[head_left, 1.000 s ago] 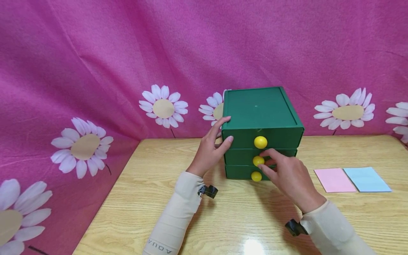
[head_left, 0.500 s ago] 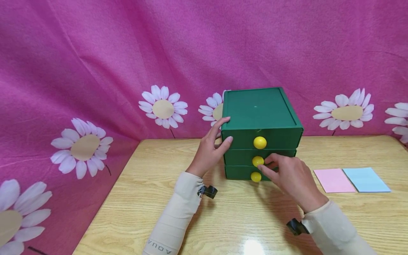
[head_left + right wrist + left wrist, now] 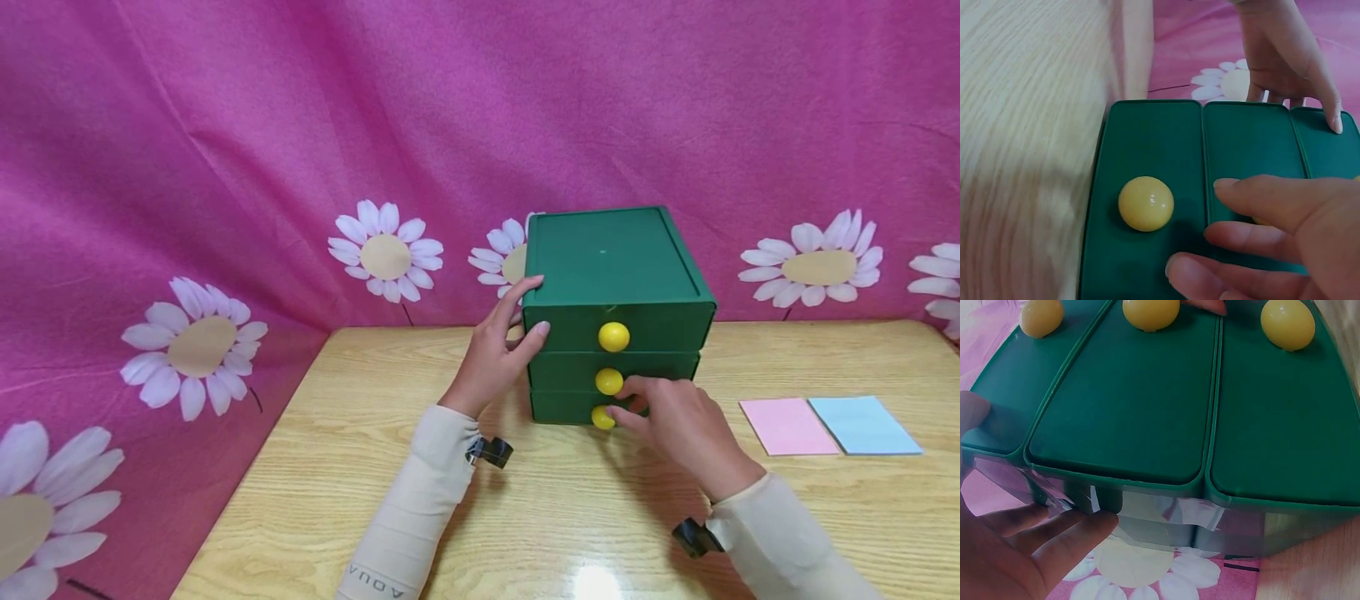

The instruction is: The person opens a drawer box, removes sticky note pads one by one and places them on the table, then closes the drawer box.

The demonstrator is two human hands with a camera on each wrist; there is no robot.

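A green unit of 3 stacked drawers [image 3: 603,258] faces me in the head view. Each front carries a round yellow knob: top [image 3: 614,337], middle [image 3: 609,382] and bottom [image 3: 602,417]. My left hand [image 3: 491,358] rests on the unit's left side, its thumb on the top drawer's front and its straight fingers along the see-through side. My right hand [image 3: 690,425] is at the lower fronts, fingers loosely bent and apart. In the right wrist view its fingertips stay off the bottom knob [image 3: 1145,204] and mostly hide the middle one.
A pink sticky-note pad [image 3: 787,425] and a light blue pad [image 3: 866,425] lie side by side on the wooden table [image 3: 360,392], right of the drawers. Behind hangs a magenta cloth [image 3: 450,108] with white daisies.
My right hand has come off the middle knob and shifted down towards the bottom knob. The left hand and the drawer unit have stayed where they were.
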